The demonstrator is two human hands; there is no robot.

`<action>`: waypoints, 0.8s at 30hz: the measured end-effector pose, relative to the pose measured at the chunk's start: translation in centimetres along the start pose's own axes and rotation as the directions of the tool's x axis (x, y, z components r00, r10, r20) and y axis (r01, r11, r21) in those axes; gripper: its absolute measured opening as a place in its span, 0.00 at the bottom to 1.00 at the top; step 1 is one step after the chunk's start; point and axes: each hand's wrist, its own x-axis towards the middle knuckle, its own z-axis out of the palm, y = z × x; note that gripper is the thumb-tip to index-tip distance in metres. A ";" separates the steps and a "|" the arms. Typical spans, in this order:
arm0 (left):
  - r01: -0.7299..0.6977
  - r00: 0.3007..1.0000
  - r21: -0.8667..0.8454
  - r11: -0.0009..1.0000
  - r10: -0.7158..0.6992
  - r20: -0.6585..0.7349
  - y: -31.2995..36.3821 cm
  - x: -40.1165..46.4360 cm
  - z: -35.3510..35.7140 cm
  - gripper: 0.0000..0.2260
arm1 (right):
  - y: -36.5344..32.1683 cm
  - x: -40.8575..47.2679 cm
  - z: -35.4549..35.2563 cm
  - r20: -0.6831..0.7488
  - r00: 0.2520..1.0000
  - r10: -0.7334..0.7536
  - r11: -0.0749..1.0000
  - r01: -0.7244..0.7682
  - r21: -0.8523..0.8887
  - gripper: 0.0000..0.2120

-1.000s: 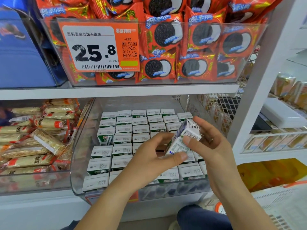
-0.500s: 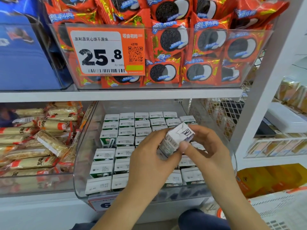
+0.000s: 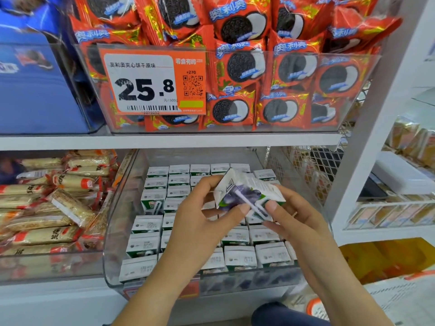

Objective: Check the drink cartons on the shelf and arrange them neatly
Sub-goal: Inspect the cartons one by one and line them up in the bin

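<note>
White carton (blueberry print), tilted

white shelf carries clear bin; lower clear bin holds cartons.

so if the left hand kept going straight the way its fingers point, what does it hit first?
Likely nothing new: the left hand already grips the small white blueberry-print drink carton, fingers pointing up-right. Past it sit the back rows of white-topped cartons in the clear plastic bin; depth is unclear.
</note>
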 end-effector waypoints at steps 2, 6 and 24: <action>-0.013 0.999 0.162 0.987 0.020 -0.041 -0.2 0.1 -0.4 0.19 | -0.1 -0.2 0.0 -0.011 0.993 -0.121 0.983 0.118 -0.138 0.17; -0.070 0.993 0.276 0.959 0.093 -0.070 -0.4 0.1 -0.3 0.23 | 0.1 -0.6 0.3 -0.025 0.966 -0.259 0.925 0.240 -0.294 0.19; 0.114 0.993 0.049 0.992 -0.113 -0.032 -0.7 0.3 0.3 0.19 | 0.5 0.2 -0.4 -0.100 0.995 -0.013 0.989 -0.003 -0.150 0.20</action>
